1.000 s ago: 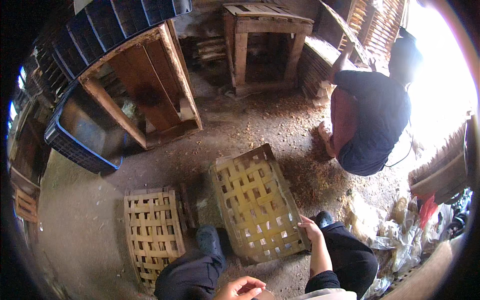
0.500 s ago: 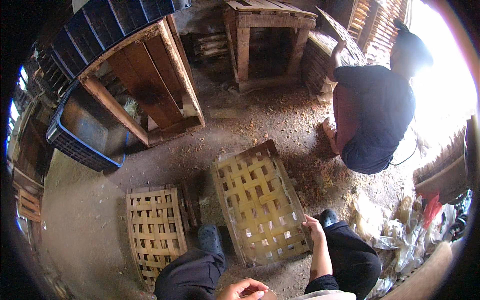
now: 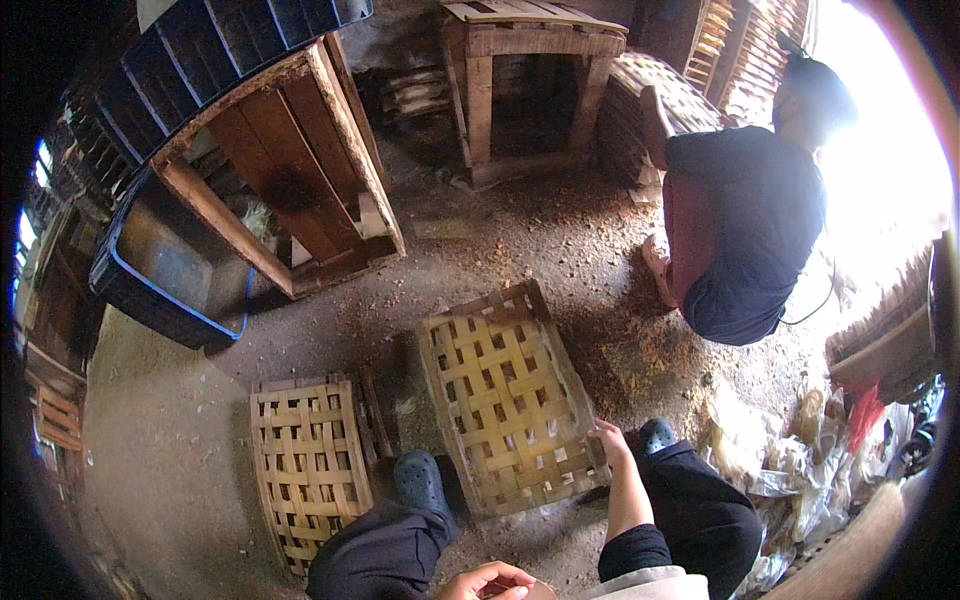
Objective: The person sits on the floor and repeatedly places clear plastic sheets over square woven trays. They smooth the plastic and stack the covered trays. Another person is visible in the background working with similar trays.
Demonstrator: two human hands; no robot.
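Here: woven basket (image 3: 508, 400) long axis runs away, right hand (image 3: 610, 440) gripping.

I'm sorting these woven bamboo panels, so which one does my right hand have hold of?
The right hand grips the larger woven panel, the one between the two shoes, at its lower right edge. The smaller panel lies untouched on the ground to its left.

Dirt floor (image 3: 150, 450), wooden stool (image 3: 530, 80), tipped wooden crate (image 3: 290, 170), bright daylight at right.

A second woven basket (image 3: 308, 470) lies beside a blue crate (image 3: 150, 285); wooden table (image 3: 530, 60) behind.
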